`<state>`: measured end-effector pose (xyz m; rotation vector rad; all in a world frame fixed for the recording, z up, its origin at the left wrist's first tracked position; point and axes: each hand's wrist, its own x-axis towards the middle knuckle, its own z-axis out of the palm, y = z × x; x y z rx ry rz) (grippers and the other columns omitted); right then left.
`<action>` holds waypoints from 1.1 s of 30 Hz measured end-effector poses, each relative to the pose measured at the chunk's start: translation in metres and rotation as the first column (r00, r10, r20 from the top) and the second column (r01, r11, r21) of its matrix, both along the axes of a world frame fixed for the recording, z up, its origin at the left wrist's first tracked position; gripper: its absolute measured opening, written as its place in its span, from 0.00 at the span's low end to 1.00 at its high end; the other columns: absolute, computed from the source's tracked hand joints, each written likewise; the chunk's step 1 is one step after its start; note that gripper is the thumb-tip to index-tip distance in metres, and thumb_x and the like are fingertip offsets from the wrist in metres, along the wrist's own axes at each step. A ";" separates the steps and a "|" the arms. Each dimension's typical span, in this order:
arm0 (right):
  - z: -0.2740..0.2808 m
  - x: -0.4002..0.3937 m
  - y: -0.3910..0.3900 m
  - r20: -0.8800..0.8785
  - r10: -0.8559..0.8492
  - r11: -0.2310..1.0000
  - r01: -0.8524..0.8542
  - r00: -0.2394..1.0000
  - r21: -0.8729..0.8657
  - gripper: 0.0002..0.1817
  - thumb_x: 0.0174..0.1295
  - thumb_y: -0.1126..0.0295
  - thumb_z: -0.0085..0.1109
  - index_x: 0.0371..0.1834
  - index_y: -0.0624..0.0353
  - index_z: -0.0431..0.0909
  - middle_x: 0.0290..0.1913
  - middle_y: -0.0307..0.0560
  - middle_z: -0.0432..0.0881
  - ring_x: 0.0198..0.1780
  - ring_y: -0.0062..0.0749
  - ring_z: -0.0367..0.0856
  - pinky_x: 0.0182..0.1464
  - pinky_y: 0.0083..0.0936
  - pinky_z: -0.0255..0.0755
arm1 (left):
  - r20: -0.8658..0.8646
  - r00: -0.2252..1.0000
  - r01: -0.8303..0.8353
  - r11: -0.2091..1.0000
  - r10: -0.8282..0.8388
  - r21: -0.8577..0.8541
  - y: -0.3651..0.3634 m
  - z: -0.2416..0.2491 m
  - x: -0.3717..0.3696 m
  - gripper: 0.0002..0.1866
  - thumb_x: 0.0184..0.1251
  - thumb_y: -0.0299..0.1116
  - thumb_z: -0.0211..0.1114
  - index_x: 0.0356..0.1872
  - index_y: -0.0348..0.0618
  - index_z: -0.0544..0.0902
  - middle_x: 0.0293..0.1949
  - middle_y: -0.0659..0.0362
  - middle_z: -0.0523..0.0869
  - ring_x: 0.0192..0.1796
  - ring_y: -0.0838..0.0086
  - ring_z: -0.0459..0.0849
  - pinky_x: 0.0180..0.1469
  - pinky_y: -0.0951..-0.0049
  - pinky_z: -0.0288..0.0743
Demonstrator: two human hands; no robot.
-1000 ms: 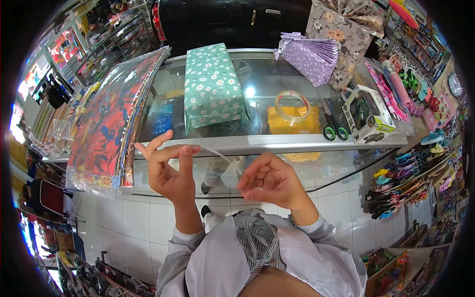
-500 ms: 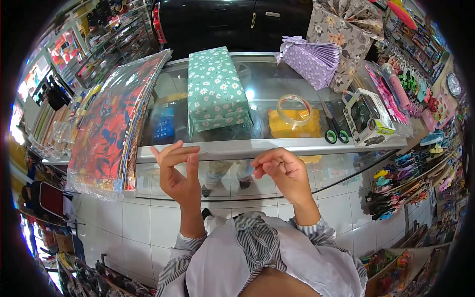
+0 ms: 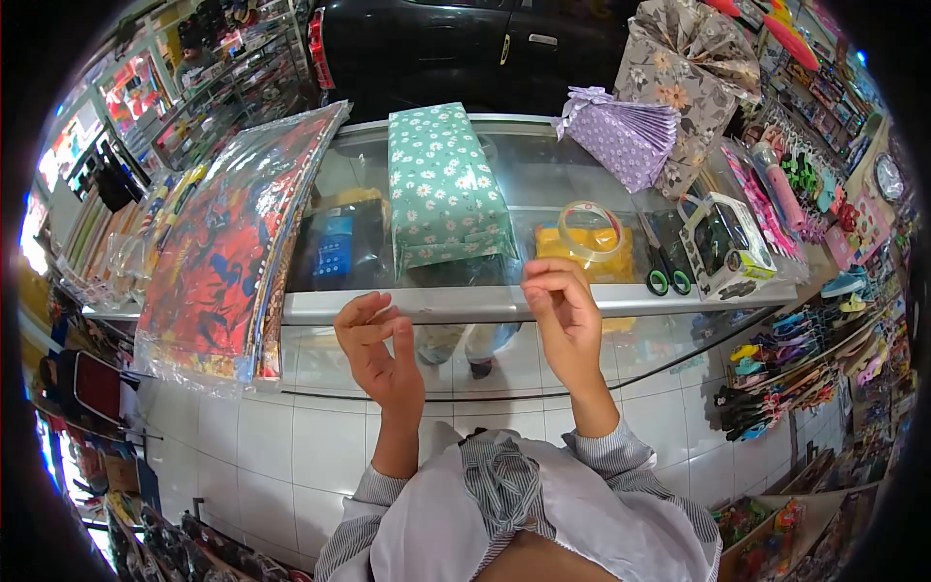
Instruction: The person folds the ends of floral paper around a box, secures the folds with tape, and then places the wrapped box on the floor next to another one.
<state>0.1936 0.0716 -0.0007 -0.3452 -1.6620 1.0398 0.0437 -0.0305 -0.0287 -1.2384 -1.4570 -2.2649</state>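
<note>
My left hand (image 3: 380, 354) hovers just in front of the counter's metal edge, its fingers loosely bent and the thumb apart, with nothing seen in it. My right hand (image 3: 567, 320) is raised at the same edge, fingers curved and thumb held away from them; it looks free of any object. Beyond both hands, a box wrapped in green daisy paper (image 3: 448, 184) lies on the glass counter (image 3: 529, 189). A roll of clear tape (image 3: 565, 229) sits behind my right hand. To its right are scissors with black and green handles (image 3: 669, 280).
Plastic-sleeved wrapping sheets (image 3: 218, 242) overhang the counter's left front. A purple pleated package (image 3: 626, 141) and a larger grey floral one (image 3: 669, 78) stand at the back right. Nearer is a boxed toy (image 3: 727, 247). A black vehicle (image 3: 427, 53) is behind the counter.
My left hand has shifted right and a little down. My right hand has lifted slightly, its fingers straighter and the thumb farther off. The view has tilted a little; the counter items stay put.
</note>
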 end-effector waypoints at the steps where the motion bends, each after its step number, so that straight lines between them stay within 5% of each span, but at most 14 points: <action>1: 0.000 -0.003 0.004 0.041 -0.087 0.992 0.083 0.995 0.091 0.04 0.65 0.79 0.52 0.39 0.66 0.76 0.52 0.50 0.71 0.50 0.28 0.73 0.51 0.22 0.69 | -0.051 0.998 -0.023 1.000 0.022 -0.021 0.000 0.003 -0.002 0.03 0.66 0.22 0.58 0.36 0.41 0.73 0.55 0.52 0.71 0.56 0.67 0.76 0.56 0.69 0.73; 3: 0.001 -0.010 0.010 0.097 -0.270 0.932 0.235 0.958 0.275 0.04 0.66 0.77 0.50 0.39 0.65 0.75 0.54 0.51 0.69 0.51 0.31 0.73 0.51 0.24 0.69 | -0.134 0.991 -0.026 0.993 0.010 -0.117 -0.002 0.010 -0.008 0.03 0.66 0.21 0.58 0.36 0.40 0.73 0.57 0.51 0.70 0.57 0.63 0.77 0.55 0.70 0.74; 6: 0.006 -0.022 0.009 0.054 -0.131 0.991 0.130 0.990 0.024 0.04 0.68 0.75 0.48 0.40 0.64 0.72 0.55 0.53 0.68 0.51 0.33 0.73 0.51 0.26 0.69 | -0.161 0.978 0.103 0.975 -0.136 -0.197 0.000 0.018 -0.018 0.03 0.65 0.21 0.58 0.36 0.38 0.73 0.59 0.49 0.69 0.57 0.60 0.79 0.54 0.70 0.75; 8: 0.013 -0.027 0.012 0.065 -0.072 0.997 0.071 0.995 0.008 0.04 0.68 0.75 0.47 0.41 0.64 0.70 0.57 0.54 0.67 0.50 0.34 0.73 0.51 0.26 0.70 | -0.149 0.949 0.235 0.940 -0.276 -0.246 0.003 0.025 -0.025 0.03 0.67 0.21 0.56 0.38 0.35 0.71 0.61 0.47 0.66 0.56 0.57 0.80 0.55 0.69 0.75; 11: 0.024 -0.029 0.017 0.186 -0.096 0.990 0.075 0.978 0.117 0.04 0.68 0.74 0.46 0.41 0.64 0.69 0.59 0.55 0.67 0.48 0.33 0.74 0.51 0.26 0.70 | 0.151 0.876 0.481 0.846 -0.457 -0.230 0.006 0.042 -0.030 0.02 0.70 0.22 0.52 0.40 0.35 0.68 0.62 0.48 0.64 0.58 0.56 0.78 0.57 0.69 0.75; 14: 0.030 -0.028 0.024 0.261 -0.033 0.991 -0.002 0.965 0.131 0.04 0.69 0.74 0.46 0.41 0.64 0.68 0.63 0.55 0.67 0.46 0.32 0.75 0.50 0.26 0.70 | 0.214 0.818 0.569 0.804 -0.533 -0.171 0.015 0.041 -0.040 0.02 0.73 0.24 0.48 0.41 0.36 0.65 0.62 0.49 0.63 0.59 0.56 0.77 0.57 0.68 0.75; 24: 0.012 -0.032 0.025 0.149 0.070 0.997 -0.074 0.986 0.019 0.03 0.69 0.73 0.46 0.42 0.60 0.68 0.67 0.51 0.67 0.49 0.29 0.75 0.50 0.24 0.69 | 0.181 0.826 0.562 0.806 -0.535 -0.183 0.023 0.028 -0.056 0.01 0.70 0.24 0.50 0.39 0.39 0.69 0.62 0.52 0.63 0.56 0.63 0.78 0.63 0.62 0.67; 29: 0.015 -0.030 0.023 0.122 0.097 0.994 -0.092 0.988 -0.051 0.03 0.69 0.73 0.47 0.41 0.59 0.67 0.67 0.51 0.66 0.51 0.26 0.73 0.53 0.24 0.68 | 0.212 0.808 0.584 0.797 -0.550 -0.156 0.024 0.029 -0.057 0.01 0.68 0.23 0.53 0.36 0.40 0.71 0.61 0.53 0.61 0.56 0.66 0.77 0.59 0.67 0.68; 33: 0.006 -0.029 0.030 0.091 0.105 0.991 -0.111 0.990 0.068 0.03 0.70 0.73 0.45 0.43 0.59 0.66 0.68 0.52 0.66 0.49 0.25 0.72 0.51 0.23 0.69 | 0.198 0.804 0.591 0.792 -0.562 -0.154 0.025 0.026 -0.058 0.02 0.66 0.24 0.56 0.34 0.41 0.72 0.62 0.54 0.60 0.58 0.66 0.73 0.61 0.65 0.65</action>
